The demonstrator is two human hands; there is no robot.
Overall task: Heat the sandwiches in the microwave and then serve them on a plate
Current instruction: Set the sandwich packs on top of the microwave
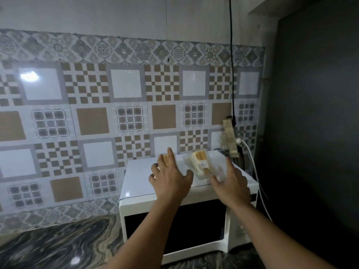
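Head view looks down on a white microwave (174, 195) standing on a dark marbled worktop (58, 247), its door closed. On top of the microwave lie the sandwiches: one clear plastic pack (202, 164) toward the right rear of the lid, and what seems a second pack (166, 158) to its left, mostly hidden behind fingers and blurred. The left hand (171, 181) hovers over the microwave top with fingers spread, its grip released and holding nothing; the right hand (231, 183) reaches beside the clear pack, likewise released. Judging by the thin film and soft bread, each pack should be light, squashy and a little slippery, so it is best taken by the sides with a gentle pinch rather than pressed from above. No plate is in sight.
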